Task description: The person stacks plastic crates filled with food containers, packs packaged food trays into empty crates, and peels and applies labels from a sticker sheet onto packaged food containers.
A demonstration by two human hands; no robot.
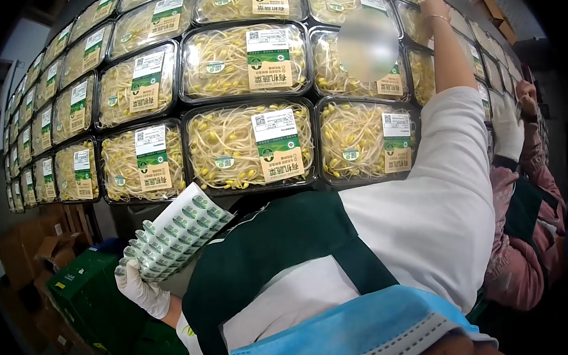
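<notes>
My left hand (pixel 141 289), in a white glove, grips the lower left end of a sheet of stickers (pixel 182 230) printed in rows of small green and white labels. Several labels along its left edge curl up off the backing. My right hand (pixel 436 9) is bare and stretched far out to the upper right, over the bean sprout packs there. Its fingers are bent close together at a pack's edge; anything between them is too small to make out. Nearest my body lies a clear-lidded pack of bean sprouts (pixel 223 145) with a large paper label and a small green sticker.
Rows of similar packs (pixel 138 82) cover the work surface. A co-worker's gloved hand (pixel 507 128) and pink sleeve (pixel 534 142) are at the right. Green crates (pixel 93 293) and cardboard boxes (pixel 57 246) stand at lower left. A blurred patch hides part of one pack.
</notes>
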